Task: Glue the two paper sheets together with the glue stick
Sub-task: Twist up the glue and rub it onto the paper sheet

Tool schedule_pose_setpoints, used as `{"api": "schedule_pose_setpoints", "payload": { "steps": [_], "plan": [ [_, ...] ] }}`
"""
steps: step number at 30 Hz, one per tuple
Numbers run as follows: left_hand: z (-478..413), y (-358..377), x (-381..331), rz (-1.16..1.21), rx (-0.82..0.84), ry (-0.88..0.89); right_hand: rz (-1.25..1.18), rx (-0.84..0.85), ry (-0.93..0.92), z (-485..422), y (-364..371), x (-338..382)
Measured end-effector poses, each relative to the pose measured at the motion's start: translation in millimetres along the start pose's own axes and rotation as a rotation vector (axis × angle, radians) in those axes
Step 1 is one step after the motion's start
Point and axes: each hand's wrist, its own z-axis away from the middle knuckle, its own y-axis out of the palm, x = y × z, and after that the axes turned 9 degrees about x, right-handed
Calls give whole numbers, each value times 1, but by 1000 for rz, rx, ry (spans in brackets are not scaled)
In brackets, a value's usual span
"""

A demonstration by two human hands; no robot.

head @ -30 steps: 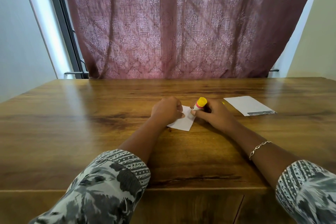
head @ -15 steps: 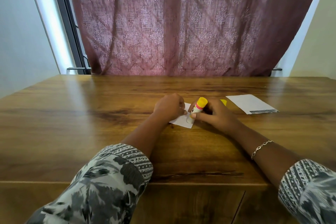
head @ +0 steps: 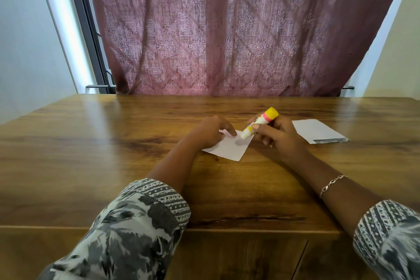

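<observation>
Glue stick point(head: 259, 123), clasped by the right hand point(head: 278, 137), is leaning tip-down onto the sheet point(head: 227, 149) that the left hand point(head: 208, 133) is pinning by fingertip against sliding.

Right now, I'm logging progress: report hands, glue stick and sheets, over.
Left hand pressing near sheet flat. Right hand grips glue stick, tilted, tip at that sheet. Second sheet lies apart, right. No obstruction seen.

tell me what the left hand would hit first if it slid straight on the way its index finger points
Probably the glue stick, whose lower end the right hand holds at the paper sheet just past the left hand's finger. Depth is unclear.
</observation>
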Motion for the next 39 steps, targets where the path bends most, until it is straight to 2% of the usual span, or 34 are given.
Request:
{"api": "schedule_pose_setpoints", "payload": {
  "steps": [6,12,19,26,31,39],
  "plan": [
    [0,-6,12,-13,161,-13,-94,-162,49,-5,-6,-7],
    [0,-8,6,-18,191,-43,-61,-183,92,-7,-4,-5],
    [-1,-6,-5,-152,137,-118,-1,-210,137,-7,-4,-4],
    [-5,4,-4,-304,-12,-271,68,-209,177,-7,-2,-3],
    [-7,10,-8,-407,-74,-293,189,-189,248,-10,-1,-7],
    [-5,10,-9,-436,-81,-290,352,-155,332,-13,-2,-9]
  ]
}}
